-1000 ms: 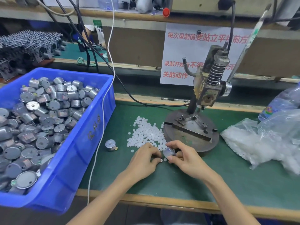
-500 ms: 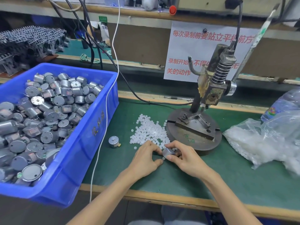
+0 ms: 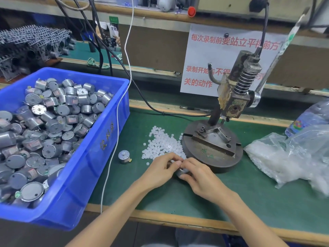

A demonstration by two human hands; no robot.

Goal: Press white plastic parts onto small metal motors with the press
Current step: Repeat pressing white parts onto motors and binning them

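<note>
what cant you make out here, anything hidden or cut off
Head view only:
- motor: mostly covered by the left hand and right hand; whether anything sits on its shaft is hidden.
- blue bin: cut off by the left edge.
- sign: text partly behind the press.
- plastic bag: cut off by the right edge.

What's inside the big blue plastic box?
The blue plastic bin holds a heap of small round silver metal motors. Whatever lies under the top layer, and the bin's floor, is covered.
</note>
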